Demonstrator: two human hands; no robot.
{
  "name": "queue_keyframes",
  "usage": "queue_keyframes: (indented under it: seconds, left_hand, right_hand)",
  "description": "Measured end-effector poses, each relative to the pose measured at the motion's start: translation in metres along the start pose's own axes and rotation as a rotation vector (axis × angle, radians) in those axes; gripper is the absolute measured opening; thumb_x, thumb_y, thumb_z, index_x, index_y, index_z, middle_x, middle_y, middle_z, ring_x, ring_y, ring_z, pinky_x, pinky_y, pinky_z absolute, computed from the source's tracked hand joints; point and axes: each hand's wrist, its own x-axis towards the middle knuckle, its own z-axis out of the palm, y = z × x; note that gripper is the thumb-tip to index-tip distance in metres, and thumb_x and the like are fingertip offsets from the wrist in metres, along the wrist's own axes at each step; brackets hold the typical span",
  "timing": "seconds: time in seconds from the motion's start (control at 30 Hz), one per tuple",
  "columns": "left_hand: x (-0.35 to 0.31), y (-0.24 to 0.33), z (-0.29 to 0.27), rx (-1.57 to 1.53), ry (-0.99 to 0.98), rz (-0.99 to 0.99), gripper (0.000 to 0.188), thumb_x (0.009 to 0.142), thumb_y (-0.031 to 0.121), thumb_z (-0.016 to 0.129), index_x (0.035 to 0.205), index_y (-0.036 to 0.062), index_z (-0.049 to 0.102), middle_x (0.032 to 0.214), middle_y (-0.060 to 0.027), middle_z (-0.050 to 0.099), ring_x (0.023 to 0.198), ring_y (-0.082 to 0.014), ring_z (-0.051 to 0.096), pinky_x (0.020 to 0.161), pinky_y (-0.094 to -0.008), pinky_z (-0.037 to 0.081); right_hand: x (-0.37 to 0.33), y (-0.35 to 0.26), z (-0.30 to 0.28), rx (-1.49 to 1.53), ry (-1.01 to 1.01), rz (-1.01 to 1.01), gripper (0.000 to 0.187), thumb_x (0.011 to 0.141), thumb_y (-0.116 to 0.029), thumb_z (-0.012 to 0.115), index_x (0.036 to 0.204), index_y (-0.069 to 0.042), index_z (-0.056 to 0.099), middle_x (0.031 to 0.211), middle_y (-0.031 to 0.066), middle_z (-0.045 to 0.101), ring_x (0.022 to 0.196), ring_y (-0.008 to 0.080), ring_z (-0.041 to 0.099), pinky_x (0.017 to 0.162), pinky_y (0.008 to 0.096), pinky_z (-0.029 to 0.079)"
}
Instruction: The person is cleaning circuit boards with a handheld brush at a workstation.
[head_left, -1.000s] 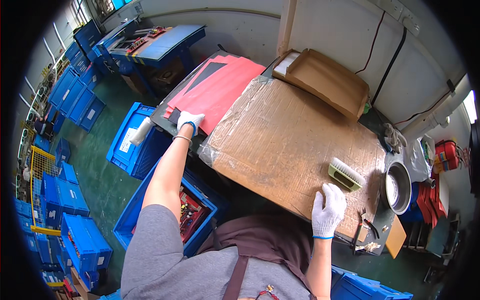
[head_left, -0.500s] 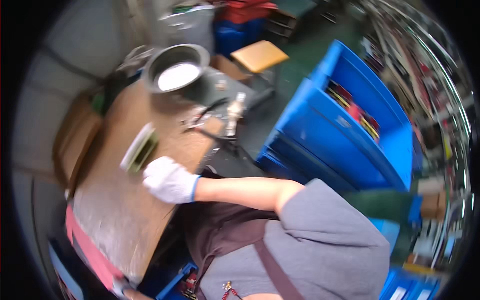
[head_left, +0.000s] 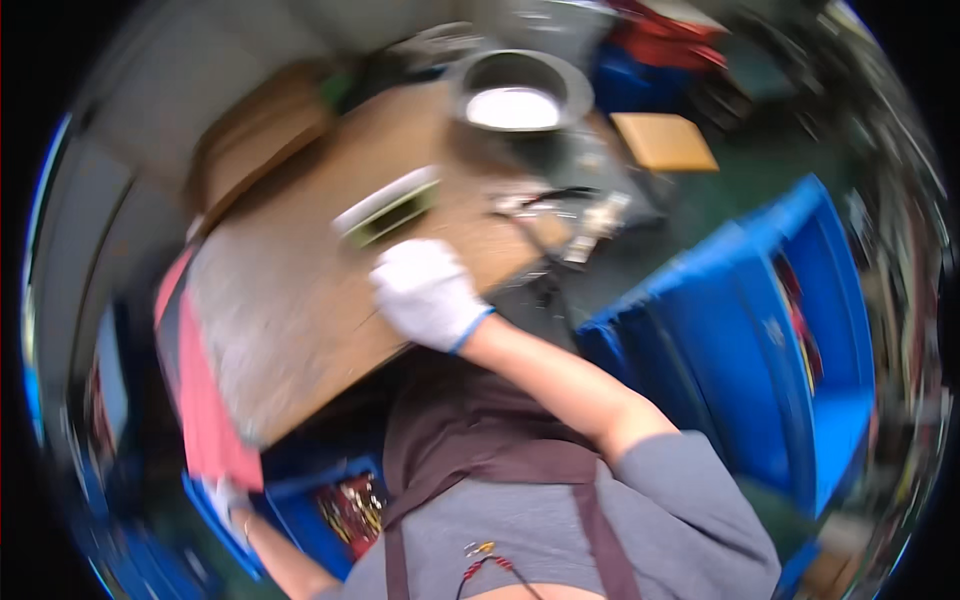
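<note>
My right hand [head_left: 425, 290], in a white knitted glove with a blue cuff, is over the wooden table with its fingers curled closed. What it holds, if anything, is hidden. Just beyond its knuckles lies a small white and green open box [head_left: 390, 212], blurred. At the lower left, my left hand [head_left: 230, 500], also gloved in white, is at the lower end of a pink sheet-like strip [head_left: 215, 400] along the table's left edge. Its fingers are smeared and partly hidden. Close beside it stands a blue bin [head_left: 285, 505] holding several small dark red and gold pieces [head_left: 352, 510].
A round metal basin [head_left: 575, 95] with something bright white inside stands at the table's [head_left: 290, 310] far corner. Dark cords and small whitish parts [head_left: 600, 220] lie by the right edge. A large blue crate [head_left: 700, 330] stands at right, a yellow-topped stool [head_left: 665, 142] beyond.
The view has swung left, so the table and crate sit further right. My left hand and forearm now show more fully beside the blue bin. My right hand stays near the small box.
</note>
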Motion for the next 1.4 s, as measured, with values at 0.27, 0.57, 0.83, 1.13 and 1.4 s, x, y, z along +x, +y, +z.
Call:
queue_keyframes:
  seconds: [0.27,0.57,0.83,1.13,1.4]
  left_hand:
    - [-0.337,-0.146,-0.192,1.131,0.436,-0.391,0.06,0.084,0.009,0.056,0.143,0.0109,0.053,0.128,-0.0253,0.067,0.118,-0.0399,0.066,0.099,-0.0433,0.053]
    - [-0.519,-0.229,-0.206,1.199,0.407,-0.805,0.053,0.093,0.014,0.051,0.146,0.013,0.048,0.126,-0.0242,0.068,0.116,-0.0407,0.066,0.098,-0.0458,0.053]
    - [-0.435,-0.3,-0.197,0.752,0.309,-1.073,0.047,0.103,0.039,0.045,0.139,0.0149,0.062,0.136,-0.0028,0.068,0.125,-0.026,0.063,0.095,-0.0391,0.053]
    - [-0.314,-0.222,-0.212,1.15,0.138,-0.787,0.04,0.091,0.028,0.058,0.116,-0.0009,0.071,0.113,-0.021,0.074,0.096,-0.0373,0.074,0.081,-0.0462,0.057]
    - [-0.217,0.09,0.022,0.936,0.239,0.403,0.048,0.103,0.033,0.058,0.129,-0.0061,0.061,0.116,-0.0248,0.07,0.105,-0.035,0.067,0.093,-0.0393,0.049]
  right_hand:
    - [0.002,-0.021,-0.011,0.103,-0.123,-0.045,0.013,0.088,-0.012,0.074,0.099,-0.005,0.074,0.105,0.0132,0.073,0.1,0.0321,0.068,0.092,0.0414,0.053]
    - [0.012,-0.016,-0.014,0.092,-0.161,-0.122,0.013,0.09,-0.008,0.072,0.102,-0.003,0.074,0.107,0.0142,0.073,0.102,0.0315,0.069,0.095,0.0399,0.052]
    - [0.014,-0.021,-0.006,0.132,-0.191,-0.14,0.012,0.084,-0.01,0.073,0.096,-0.008,0.072,0.099,0.0121,0.071,0.098,0.0335,0.068,0.087,0.0427,0.053]
    - [0.024,-0.028,-0.04,0.28,-0.012,-0.132,0.019,0.08,-0.006,0.075,0.098,-0.007,0.071,0.1,0.0119,0.071,0.096,0.0329,0.068,0.086,0.0433,0.053]
    - [0.025,0.062,-0.264,-0.478,0.179,0.002,0.027,0.077,-0.005,0.078,0.103,-0.009,0.073,0.105,0.0106,0.073,0.103,0.031,0.069,0.093,0.0418,0.053]
